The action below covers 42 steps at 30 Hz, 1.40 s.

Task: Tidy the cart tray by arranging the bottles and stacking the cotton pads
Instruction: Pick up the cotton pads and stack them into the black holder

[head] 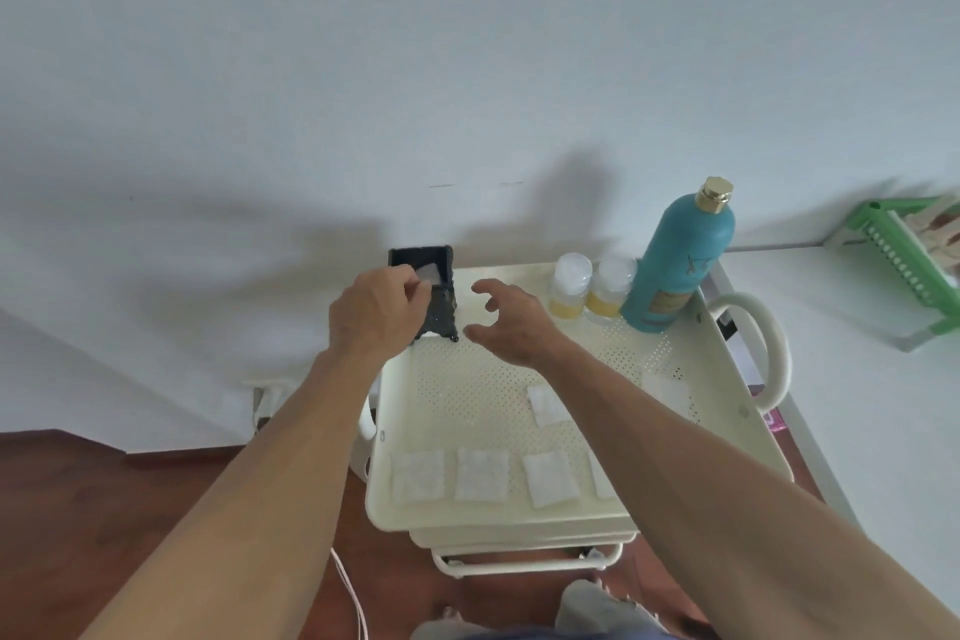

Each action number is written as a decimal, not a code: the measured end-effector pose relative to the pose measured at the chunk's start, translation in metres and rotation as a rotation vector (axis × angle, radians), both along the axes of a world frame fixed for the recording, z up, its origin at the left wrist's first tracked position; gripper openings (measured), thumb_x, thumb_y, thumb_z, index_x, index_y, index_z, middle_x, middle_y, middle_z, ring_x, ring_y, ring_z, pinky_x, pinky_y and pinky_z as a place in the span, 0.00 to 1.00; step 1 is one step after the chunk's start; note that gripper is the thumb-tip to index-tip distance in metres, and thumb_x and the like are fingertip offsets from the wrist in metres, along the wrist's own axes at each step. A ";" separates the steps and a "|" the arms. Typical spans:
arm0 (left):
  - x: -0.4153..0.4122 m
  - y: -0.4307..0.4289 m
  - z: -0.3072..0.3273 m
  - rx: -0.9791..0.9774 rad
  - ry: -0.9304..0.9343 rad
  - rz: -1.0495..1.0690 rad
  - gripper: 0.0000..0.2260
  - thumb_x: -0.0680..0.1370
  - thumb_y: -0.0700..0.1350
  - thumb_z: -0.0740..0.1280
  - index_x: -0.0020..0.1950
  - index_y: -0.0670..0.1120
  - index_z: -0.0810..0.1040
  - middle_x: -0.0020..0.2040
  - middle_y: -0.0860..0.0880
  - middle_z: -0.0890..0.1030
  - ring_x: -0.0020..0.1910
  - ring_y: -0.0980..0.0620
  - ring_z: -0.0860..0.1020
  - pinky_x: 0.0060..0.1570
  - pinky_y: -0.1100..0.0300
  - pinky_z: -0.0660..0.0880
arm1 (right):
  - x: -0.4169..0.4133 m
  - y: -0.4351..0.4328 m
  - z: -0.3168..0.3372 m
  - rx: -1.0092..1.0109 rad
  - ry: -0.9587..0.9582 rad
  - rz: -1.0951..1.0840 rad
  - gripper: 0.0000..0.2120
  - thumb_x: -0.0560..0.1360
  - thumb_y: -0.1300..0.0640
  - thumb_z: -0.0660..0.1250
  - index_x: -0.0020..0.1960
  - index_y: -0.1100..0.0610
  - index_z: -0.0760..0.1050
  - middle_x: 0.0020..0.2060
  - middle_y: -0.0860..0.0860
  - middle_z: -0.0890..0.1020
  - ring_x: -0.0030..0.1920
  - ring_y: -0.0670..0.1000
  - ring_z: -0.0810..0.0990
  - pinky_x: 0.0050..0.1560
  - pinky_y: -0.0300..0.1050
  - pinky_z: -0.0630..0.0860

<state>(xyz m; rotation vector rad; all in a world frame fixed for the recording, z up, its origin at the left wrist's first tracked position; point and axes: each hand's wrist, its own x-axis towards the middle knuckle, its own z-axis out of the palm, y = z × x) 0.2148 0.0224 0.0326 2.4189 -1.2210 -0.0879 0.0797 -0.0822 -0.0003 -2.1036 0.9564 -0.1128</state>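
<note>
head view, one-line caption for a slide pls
Left hand puts a pad into the black box; loose cotton pads remain.

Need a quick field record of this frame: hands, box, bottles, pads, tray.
left hand: at the black box, fingers pinching a white pad at its opening
right hand: open, empty, hovering beside the box
black box: upright, far left corner of tray
bottles: teal bottle and two small clear bottles grouped at far right corner
loose pads: at least six flat on tray, unstacked, one partly hidden by the right arm
tray: cream, perforated, top of cart
</note>
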 end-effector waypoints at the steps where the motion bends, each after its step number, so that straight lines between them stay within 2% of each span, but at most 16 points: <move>1: -0.006 0.005 -0.003 0.017 0.011 -0.008 0.12 0.78 0.52 0.61 0.39 0.48 0.77 0.36 0.48 0.80 0.37 0.44 0.78 0.37 0.55 0.75 | -0.005 0.005 -0.003 0.005 0.010 -0.001 0.27 0.73 0.52 0.69 0.70 0.52 0.66 0.60 0.55 0.76 0.59 0.54 0.74 0.59 0.47 0.71; 4: -0.020 0.017 -0.013 0.251 0.098 -0.081 0.13 0.77 0.52 0.61 0.36 0.48 0.75 0.34 0.49 0.77 0.36 0.47 0.77 0.35 0.57 0.72 | -0.020 0.018 -0.015 0.032 0.063 0.001 0.25 0.73 0.52 0.70 0.68 0.52 0.67 0.57 0.55 0.79 0.58 0.55 0.75 0.60 0.49 0.72; 6: -0.027 0.024 -0.020 0.456 0.150 -0.179 0.12 0.77 0.49 0.61 0.37 0.45 0.77 0.34 0.49 0.77 0.38 0.47 0.77 0.39 0.56 0.74 | -0.029 0.027 -0.024 0.064 0.105 -0.007 0.23 0.72 0.51 0.69 0.66 0.51 0.69 0.54 0.54 0.80 0.57 0.55 0.76 0.58 0.51 0.74; 8: -0.035 0.033 -0.031 0.610 0.191 -0.217 0.09 0.76 0.45 0.62 0.45 0.44 0.80 0.41 0.48 0.80 0.42 0.47 0.79 0.45 0.53 0.77 | -0.038 0.036 -0.034 0.082 0.153 -0.004 0.21 0.72 0.51 0.69 0.63 0.51 0.70 0.52 0.55 0.81 0.56 0.55 0.77 0.57 0.51 0.75; 10: -0.045 0.041 -0.042 0.707 0.176 -0.195 0.11 0.75 0.44 0.64 0.57 0.47 0.78 0.53 0.46 0.79 0.49 0.46 0.79 0.51 0.53 0.77 | -0.046 0.044 -0.042 0.085 0.202 0.014 0.19 0.72 0.49 0.70 0.60 0.51 0.71 0.52 0.55 0.81 0.54 0.55 0.77 0.54 0.49 0.76; 13: -0.059 0.054 -0.059 0.781 0.076 -0.201 0.16 0.74 0.39 0.63 0.63 0.47 0.72 0.56 0.45 0.75 0.53 0.44 0.77 0.50 0.53 0.75 | -0.055 0.056 -0.053 0.082 0.252 0.050 0.16 0.71 0.47 0.70 0.56 0.51 0.74 0.52 0.55 0.81 0.53 0.54 0.78 0.53 0.48 0.76; 17: -0.067 0.068 -0.079 0.757 0.055 -0.180 0.14 0.75 0.36 0.60 0.60 0.43 0.71 0.53 0.45 0.73 0.54 0.42 0.75 0.51 0.49 0.74 | -0.064 0.068 -0.063 0.051 0.299 0.090 0.12 0.72 0.48 0.69 0.54 0.50 0.76 0.50 0.53 0.81 0.49 0.54 0.80 0.48 0.46 0.75; 20: -0.071 0.073 -0.086 0.749 0.076 -0.151 0.12 0.76 0.37 0.60 0.59 0.42 0.71 0.55 0.44 0.74 0.57 0.41 0.74 0.55 0.45 0.74 | -0.067 0.077 -0.071 -0.011 0.365 0.135 0.10 0.73 0.48 0.68 0.54 0.49 0.77 0.50 0.51 0.81 0.49 0.54 0.80 0.43 0.44 0.72; 24: -0.072 0.072 -0.091 0.775 0.048 -0.139 0.11 0.77 0.36 0.60 0.59 0.42 0.72 0.56 0.44 0.73 0.58 0.41 0.74 0.57 0.45 0.73 | -0.069 0.085 -0.081 -0.091 0.385 0.127 0.05 0.75 0.55 0.65 0.50 0.49 0.77 0.49 0.53 0.81 0.48 0.55 0.80 0.40 0.43 0.69; 27: -0.070 0.069 -0.090 0.796 0.042 -0.137 0.10 0.76 0.35 0.59 0.56 0.41 0.74 0.54 0.43 0.73 0.57 0.40 0.75 0.56 0.45 0.74 | -0.065 0.085 -0.082 -0.142 0.365 0.144 0.07 0.76 0.59 0.63 0.49 0.51 0.79 0.48 0.54 0.82 0.47 0.56 0.80 0.40 0.44 0.71; 29: -0.068 0.066 -0.089 0.779 0.069 -0.122 0.09 0.75 0.34 0.60 0.54 0.40 0.75 0.49 0.44 0.73 0.54 0.40 0.76 0.54 0.45 0.75 | -0.063 0.082 -0.080 -0.153 0.351 0.130 0.08 0.77 0.60 0.62 0.49 0.51 0.79 0.47 0.55 0.82 0.46 0.56 0.81 0.39 0.44 0.71; 32: -0.065 0.056 -0.081 0.709 0.104 -0.100 0.07 0.75 0.35 0.62 0.52 0.42 0.74 0.41 0.48 0.69 0.44 0.44 0.74 0.48 0.49 0.76 | -0.061 0.069 -0.072 -0.147 0.316 0.059 0.08 0.77 0.58 0.61 0.50 0.51 0.80 0.47 0.55 0.81 0.44 0.57 0.80 0.37 0.44 0.71; 34: -0.064 0.046 -0.071 0.651 0.105 -0.091 0.08 0.75 0.35 0.61 0.52 0.42 0.74 0.42 0.47 0.71 0.42 0.45 0.73 0.43 0.53 0.73 | -0.059 0.054 -0.062 -0.150 0.283 0.006 0.08 0.77 0.57 0.61 0.49 0.51 0.80 0.47 0.55 0.81 0.45 0.57 0.80 0.38 0.43 0.72; 37: -0.060 0.027 -0.053 0.552 0.096 -0.078 0.08 0.74 0.33 0.60 0.52 0.40 0.73 0.47 0.42 0.74 0.43 0.43 0.75 0.39 0.53 0.71 | -0.051 0.029 -0.041 -0.171 0.221 -0.064 0.08 0.76 0.57 0.62 0.48 0.50 0.80 0.45 0.54 0.83 0.42 0.56 0.80 0.39 0.43 0.74; 39: -0.055 0.014 -0.041 0.460 0.111 -0.065 0.07 0.73 0.31 0.60 0.50 0.37 0.73 0.45 0.40 0.76 0.44 0.41 0.77 0.37 0.53 0.70 | -0.042 0.014 -0.025 -0.195 0.176 -0.081 0.07 0.76 0.57 0.63 0.49 0.52 0.80 0.44 0.54 0.84 0.38 0.54 0.79 0.38 0.42 0.74; 42: -0.042 0.000 -0.026 0.342 0.120 -0.025 0.06 0.73 0.34 0.61 0.47 0.39 0.76 0.40 0.42 0.77 0.39 0.44 0.76 0.32 0.58 0.68 | -0.027 -0.005 -0.002 -0.234 0.099 -0.110 0.06 0.76 0.58 0.64 0.48 0.53 0.80 0.42 0.54 0.84 0.36 0.53 0.79 0.35 0.41 0.72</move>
